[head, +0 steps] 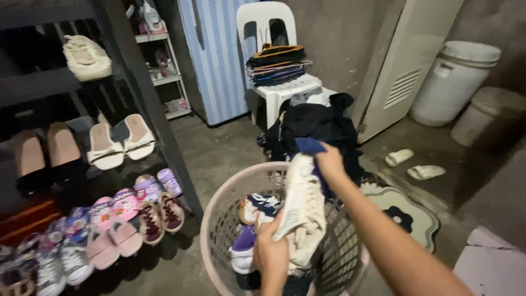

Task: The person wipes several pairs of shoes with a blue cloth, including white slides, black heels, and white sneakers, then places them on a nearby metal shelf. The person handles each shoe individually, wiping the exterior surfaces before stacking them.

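Note:
A cream-white sneaker [303,211] hangs over a round pink laundry basket [219,219]. My left hand [271,253] grips its lower end. At its upper end is my right hand [330,163], which also pinches a dark blue cloth [310,145]. Inside the basket lie more shoes, among them a blue-and-white sneaker [260,205] and a purple one [244,239].
A dark metal shoe rack [139,93] at the left holds sandals, slippers and small children's shoes. A white plastic chair [274,82] with stacked hangers stands behind a pile of dark clothes [318,126]. White slippers [411,164], a floor mat [405,214] and white bins [457,79] are at the right.

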